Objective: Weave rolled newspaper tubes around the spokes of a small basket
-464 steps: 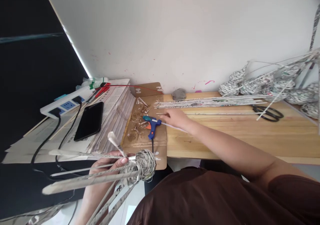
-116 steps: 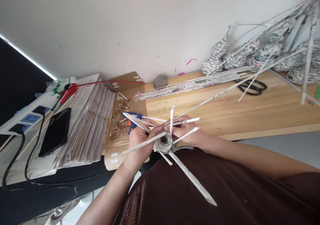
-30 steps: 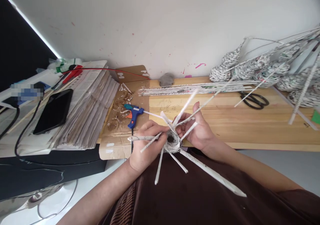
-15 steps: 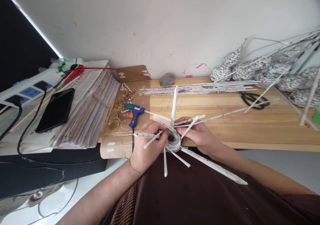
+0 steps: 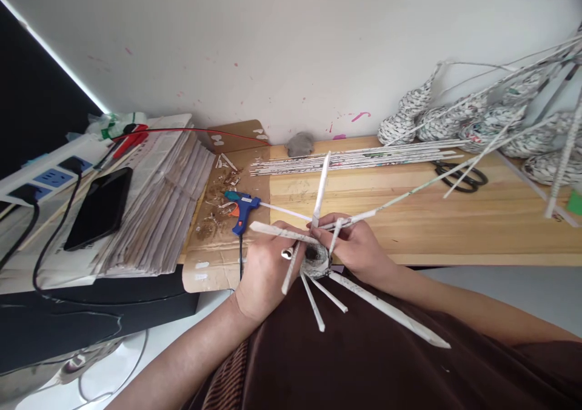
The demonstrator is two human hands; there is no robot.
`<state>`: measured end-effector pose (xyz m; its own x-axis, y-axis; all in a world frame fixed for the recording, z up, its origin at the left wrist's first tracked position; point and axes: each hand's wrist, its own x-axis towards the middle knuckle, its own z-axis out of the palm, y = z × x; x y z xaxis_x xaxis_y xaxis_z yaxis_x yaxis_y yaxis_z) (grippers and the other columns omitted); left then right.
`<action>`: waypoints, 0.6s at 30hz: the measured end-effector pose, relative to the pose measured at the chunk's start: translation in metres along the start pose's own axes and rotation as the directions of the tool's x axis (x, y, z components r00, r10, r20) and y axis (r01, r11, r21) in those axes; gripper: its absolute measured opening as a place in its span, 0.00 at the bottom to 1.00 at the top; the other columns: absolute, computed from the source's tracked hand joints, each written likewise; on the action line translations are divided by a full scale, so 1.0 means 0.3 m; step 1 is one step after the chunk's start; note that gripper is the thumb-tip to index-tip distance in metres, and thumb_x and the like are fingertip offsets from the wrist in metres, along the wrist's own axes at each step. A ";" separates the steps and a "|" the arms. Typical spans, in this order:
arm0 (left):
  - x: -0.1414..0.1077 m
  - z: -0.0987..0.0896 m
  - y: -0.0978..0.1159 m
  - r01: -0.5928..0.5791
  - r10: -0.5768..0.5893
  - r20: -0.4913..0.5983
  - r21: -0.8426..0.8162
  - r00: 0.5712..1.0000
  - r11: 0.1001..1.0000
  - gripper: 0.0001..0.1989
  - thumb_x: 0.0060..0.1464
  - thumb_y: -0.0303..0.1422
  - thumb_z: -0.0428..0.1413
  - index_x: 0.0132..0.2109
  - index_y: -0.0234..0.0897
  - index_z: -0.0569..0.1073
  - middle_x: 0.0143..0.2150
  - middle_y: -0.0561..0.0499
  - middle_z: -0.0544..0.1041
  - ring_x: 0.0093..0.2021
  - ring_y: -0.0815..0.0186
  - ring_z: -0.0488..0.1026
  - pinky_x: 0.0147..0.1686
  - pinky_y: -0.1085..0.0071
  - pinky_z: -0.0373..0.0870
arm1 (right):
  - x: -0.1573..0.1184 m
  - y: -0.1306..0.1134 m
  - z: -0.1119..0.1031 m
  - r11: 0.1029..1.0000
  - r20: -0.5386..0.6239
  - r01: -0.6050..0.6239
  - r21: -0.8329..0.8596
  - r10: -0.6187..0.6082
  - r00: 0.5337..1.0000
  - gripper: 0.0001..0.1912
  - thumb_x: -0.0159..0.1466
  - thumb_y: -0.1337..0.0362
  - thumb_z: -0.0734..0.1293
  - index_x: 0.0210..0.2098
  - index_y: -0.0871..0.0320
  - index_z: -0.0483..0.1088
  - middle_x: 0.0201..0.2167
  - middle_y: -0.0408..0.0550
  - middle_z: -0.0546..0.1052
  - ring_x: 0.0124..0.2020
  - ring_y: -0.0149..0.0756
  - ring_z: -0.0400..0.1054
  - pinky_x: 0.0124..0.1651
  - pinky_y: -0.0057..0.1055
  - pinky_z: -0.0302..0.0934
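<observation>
Here, left hand (image 5: 267, 269) curled against woven cup (image 5: 319, 265), right hand (image 5: 357, 244) tight on strip (image 5: 400, 198).

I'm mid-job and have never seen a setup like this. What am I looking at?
No machine: these are one person's bare hands, seen from a camera worn on the head, looking forward and down. The left hand grips a round, grey-white woven-paper cup with pale paper tubes sticking out around it. The right hand pinches a long, thin, whitish paper strand at the cup's rim. On the pale wooden table lie thin white paper rods and brown cardboard bearing a blue plastic glue gun. Left of that, a black phone rests on stacked newspapers.
</observation>
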<state>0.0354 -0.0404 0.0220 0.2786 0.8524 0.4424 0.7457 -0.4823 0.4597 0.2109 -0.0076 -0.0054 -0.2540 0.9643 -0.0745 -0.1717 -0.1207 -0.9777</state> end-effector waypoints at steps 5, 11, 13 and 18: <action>0.002 0.015 -0.002 0.034 -0.033 -0.065 0.010 0.997 0.999 0.11 0.61 0.25 0.59 0.50 0.40 0.75 0.42 0.51 0.83 0.44 0.64 0.80 0.47 0.70 0.75 | -0.008 0.003 -0.009 0.991 0.010 0.117 -0.061 -0.117 0.993 0.10 0.57 0.60 0.76 0.34 0.56 0.75 0.30 0.46 0.79 0.31 0.35 0.71 0.35 0.31 0.66; -0.001 0.017 -0.004 0.005 -0.004 -0.028 0.024 1.000 1.000 0.14 0.62 0.26 0.56 0.53 0.42 0.74 0.45 0.50 0.82 0.43 0.63 0.79 0.44 0.68 0.76 | -0.016 0.005 -0.020 0.982 0.028 0.130 -0.138 -0.128 0.991 0.09 0.60 0.61 0.75 0.38 0.56 0.75 0.32 0.46 0.79 0.33 0.36 0.73 0.37 0.31 0.67; -0.003 0.017 -0.006 0.014 -0.014 -0.013 0.006 1.000 1.000 0.15 0.63 0.25 0.56 0.55 0.43 0.74 0.45 0.50 0.81 0.43 0.63 0.79 0.44 0.68 0.76 | -0.016 0.001 -0.021 0.978 0.034 0.137 -0.154 -0.134 0.990 0.09 0.60 0.61 0.74 0.38 0.57 0.75 0.32 0.47 0.79 0.33 0.37 0.73 0.37 0.32 0.67; 0.003 0.015 -0.006 0.014 -0.015 -0.011 -0.084 1.000 0.996 0.15 0.62 0.26 0.58 0.54 0.42 0.75 0.42 0.50 0.80 0.41 0.65 0.79 0.43 0.69 0.77 | -0.015 -0.013 -0.019 0.982 0.040 0.135 -0.129 -0.131 0.991 0.09 0.59 0.62 0.74 0.37 0.57 0.74 0.32 0.47 0.79 0.33 0.37 0.72 0.38 0.33 0.67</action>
<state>0.0371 -0.0377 0.0181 0.2611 0.8572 0.4440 0.6962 -0.4858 0.5285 0.2181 -0.0103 -0.0025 -0.2673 0.9616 0.0622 -0.0803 0.0421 -0.9959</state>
